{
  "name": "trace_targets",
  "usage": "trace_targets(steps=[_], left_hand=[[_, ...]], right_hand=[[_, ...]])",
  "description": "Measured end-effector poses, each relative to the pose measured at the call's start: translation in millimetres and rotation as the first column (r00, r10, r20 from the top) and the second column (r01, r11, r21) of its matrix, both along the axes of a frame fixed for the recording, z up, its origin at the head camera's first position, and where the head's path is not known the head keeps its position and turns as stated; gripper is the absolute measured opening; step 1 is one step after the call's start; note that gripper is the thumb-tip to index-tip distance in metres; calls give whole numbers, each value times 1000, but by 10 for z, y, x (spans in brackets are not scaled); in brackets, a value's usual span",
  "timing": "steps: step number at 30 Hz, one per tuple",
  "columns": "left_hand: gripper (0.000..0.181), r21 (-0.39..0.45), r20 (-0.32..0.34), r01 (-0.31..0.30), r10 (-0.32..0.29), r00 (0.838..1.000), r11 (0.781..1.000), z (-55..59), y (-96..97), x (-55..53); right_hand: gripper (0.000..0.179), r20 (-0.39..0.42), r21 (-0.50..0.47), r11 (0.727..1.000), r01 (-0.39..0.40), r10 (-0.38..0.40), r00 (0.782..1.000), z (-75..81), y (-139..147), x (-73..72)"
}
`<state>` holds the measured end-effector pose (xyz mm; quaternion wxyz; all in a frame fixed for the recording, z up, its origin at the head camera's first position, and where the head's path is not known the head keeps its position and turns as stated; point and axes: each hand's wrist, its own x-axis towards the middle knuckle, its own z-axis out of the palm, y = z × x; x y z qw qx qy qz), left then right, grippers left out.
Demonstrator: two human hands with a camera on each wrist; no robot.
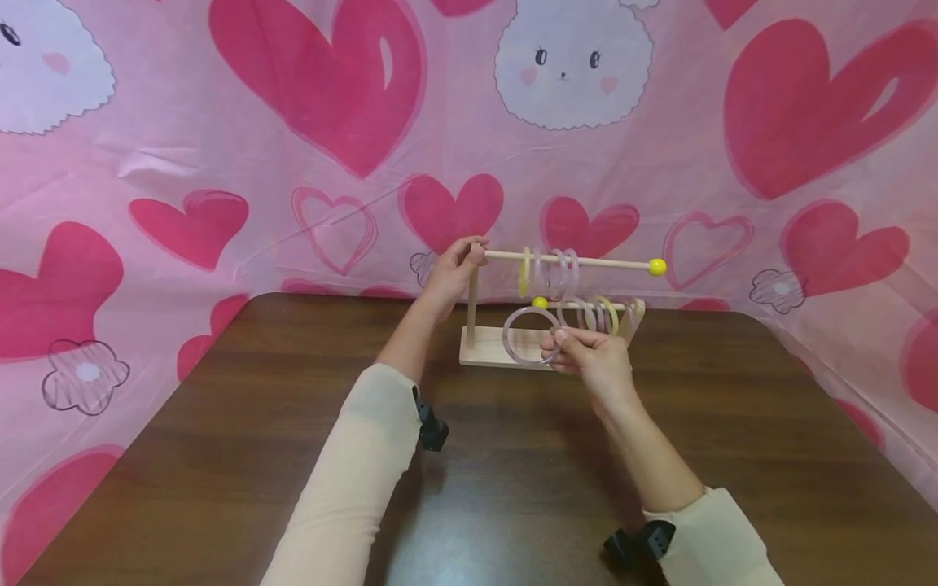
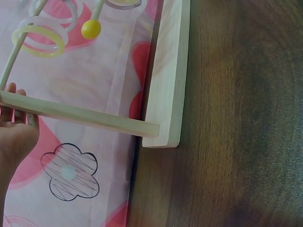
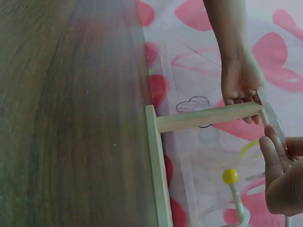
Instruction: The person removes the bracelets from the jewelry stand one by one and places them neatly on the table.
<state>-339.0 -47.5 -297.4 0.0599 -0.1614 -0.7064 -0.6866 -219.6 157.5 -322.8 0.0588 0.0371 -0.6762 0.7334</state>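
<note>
A wooden bangle stand (image 1: 484,348) with two rods stands at the back of the table. My left hand (image 1: 449,281) grips the top of its left post (image 2: 71,112), by the inner end of the upper rod. Between the thumb and fingers of my right hand (image 1: 597,358) is a clear pale purple bangle (image 1: 506,340), held upright in front of the stand. On the upper rod hang a yellow bangle (image 1: 523,273) and several pale purple ones. More clear bangles and a yellow bangle (image 1: 612,316) hang on the lower rod, partly behind my right hand.
A yellow ball (image 1: 657,267) caps the upper rod's right end, and another yellow ball (image 1: 540,303) caps the lower rod's left end. Behind the brown wooden table (image 1: 498,488) hangs a pink cloth (image 1: 308,155) with hearts. Both wrists carry small black cameras.
</note>
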Motion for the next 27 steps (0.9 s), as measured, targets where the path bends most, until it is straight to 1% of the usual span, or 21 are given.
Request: trace_targets(steps=[3,7,10,16,21,27], left_hand=[[36,-1,-2,-4,4,1000,1000,2,1,-6],[36,-4,-4,-11,11,1000,1000,3,10,-4],[36,-10,1,-17,17,1000,1000,5,14,1],[34,-18,15,-23,23,1000,1000,7,14,-6],[34,-13,20,-28,28,999,1000,5,15,-10],[33,0,13,-20,20,1000,1000,3,13,-11]], right_hand=[[31,-10,18,1000,-14,14,1000,-47,6,-35],[28,-42,52,998,-47,49,998,-115,1,-70],[28,-44,82,995,-64,67,997,-145,-15,-76],[28,-2,169,983,-72,73,997,-172,-61,-104],[25,36,202,975,-94,89,995,-208,-93,-122],[24,56,239,965,-108,97,994,-253,-117,-135]])
